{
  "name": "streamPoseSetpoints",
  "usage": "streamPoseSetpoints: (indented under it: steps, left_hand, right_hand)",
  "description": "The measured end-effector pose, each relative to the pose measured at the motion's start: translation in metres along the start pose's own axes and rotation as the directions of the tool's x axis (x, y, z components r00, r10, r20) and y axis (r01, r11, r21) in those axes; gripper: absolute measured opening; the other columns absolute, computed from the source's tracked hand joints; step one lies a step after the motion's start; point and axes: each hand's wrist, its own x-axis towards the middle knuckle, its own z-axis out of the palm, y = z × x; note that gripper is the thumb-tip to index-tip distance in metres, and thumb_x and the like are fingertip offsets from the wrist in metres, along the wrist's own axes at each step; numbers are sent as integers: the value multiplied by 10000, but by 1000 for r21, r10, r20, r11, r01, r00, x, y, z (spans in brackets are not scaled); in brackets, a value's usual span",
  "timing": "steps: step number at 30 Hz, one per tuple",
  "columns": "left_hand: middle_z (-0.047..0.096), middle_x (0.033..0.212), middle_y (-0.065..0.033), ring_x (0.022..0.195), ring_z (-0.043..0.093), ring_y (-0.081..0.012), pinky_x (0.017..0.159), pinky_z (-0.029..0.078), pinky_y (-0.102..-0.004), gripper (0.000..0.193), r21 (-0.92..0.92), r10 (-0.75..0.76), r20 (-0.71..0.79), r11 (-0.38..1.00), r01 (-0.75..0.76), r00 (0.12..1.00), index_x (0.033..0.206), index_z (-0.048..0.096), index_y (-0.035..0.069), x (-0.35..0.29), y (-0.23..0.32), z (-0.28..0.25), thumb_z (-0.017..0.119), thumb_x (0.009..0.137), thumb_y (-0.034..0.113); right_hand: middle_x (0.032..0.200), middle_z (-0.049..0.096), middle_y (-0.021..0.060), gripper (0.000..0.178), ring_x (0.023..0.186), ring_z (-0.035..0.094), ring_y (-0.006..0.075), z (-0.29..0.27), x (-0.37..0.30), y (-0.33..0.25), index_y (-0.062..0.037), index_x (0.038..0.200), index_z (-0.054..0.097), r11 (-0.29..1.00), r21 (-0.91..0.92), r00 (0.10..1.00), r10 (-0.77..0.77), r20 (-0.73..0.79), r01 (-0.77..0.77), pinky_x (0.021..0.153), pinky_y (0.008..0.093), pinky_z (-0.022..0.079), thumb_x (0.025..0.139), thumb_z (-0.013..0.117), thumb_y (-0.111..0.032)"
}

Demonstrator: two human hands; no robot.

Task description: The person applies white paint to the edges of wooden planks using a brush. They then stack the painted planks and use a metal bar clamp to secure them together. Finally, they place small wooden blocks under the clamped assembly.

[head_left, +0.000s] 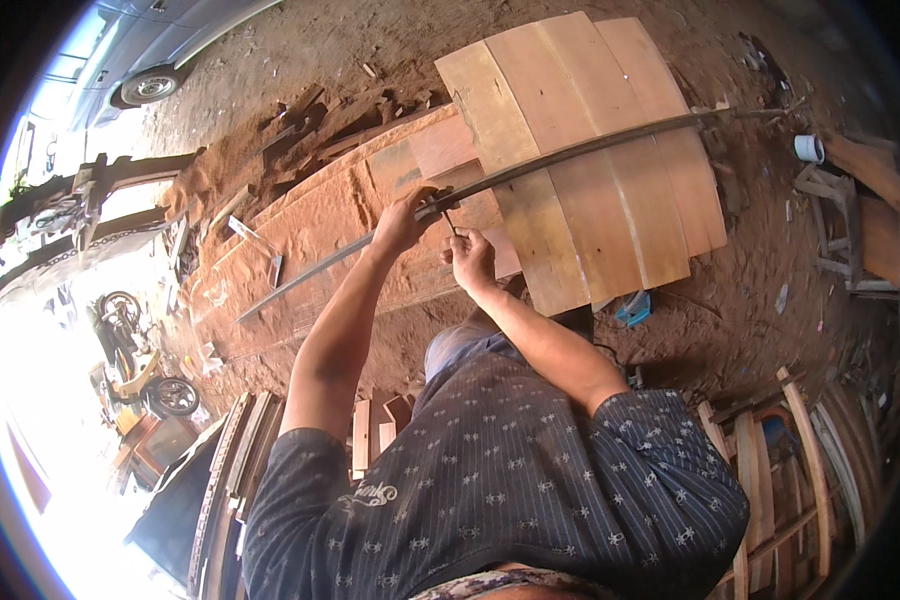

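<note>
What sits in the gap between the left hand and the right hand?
A slim dark rod, pinched in the right hand and pointing toward the long bar under the left hand, as the head view shows.

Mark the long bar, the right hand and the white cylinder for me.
Long bar (510, 174): head view, on its upper face near mid-length.
Right hand (473, 261): head view, on the back of the hand.
White cylinder (805, 149): head view, on its outer wall.

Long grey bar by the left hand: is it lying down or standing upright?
Lying down: the long bar runs across the wooden panels, with the left hand on it.
</note>
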Motion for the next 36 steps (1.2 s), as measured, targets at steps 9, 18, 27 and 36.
streamPoseSetpoints:
  steps: [9,18,27,36]
  left_hand:
    - [714,1141,-163,1054,675,-385,865,540,-463,464,-43,-60,29,997,61,998,1318,572,152,4,9,5,724,901,286]
    - [704,1162,-175,1049,669,-408,857,542,-485,489,14,28,9,1000,-28,1000,1343,528,141,-2,-3,0,711,910,277]
    - [704,1192,-159,1078,660,-424,876,541,-509,748,61,4,-17,998,-3,1000,1506,370,204,1,-3,12,752,866,256]
    - [689,1222,-182,1106,653,-420,895,531,-506,786,23,-38,-49,999,39,998,1548,307,207,-3,-15,16,733,888,244]
  right_hand:
    - [853,724,105,131,659,698,150,-7,5,1,42,1092,588,995,96,999,34,-23,-31,597,284,570,1006,567,-54]
    - [814,701,92,81,609,673,148,0,13,-17,17,1004,606,997,17,997,74,-6,-73,519,303,527,986,588,-60]
    - [974,693,159,256,822,726,185,14,34,-6,-18,1123,399,978,178,990,123,-74,-108,683,288,580,969,603,-27]
    - [806,678,94,234,690,689,166,11,50,1,-26,1017,441,993,107,999,-43,-26,46,596,295,555,965,651,-115]
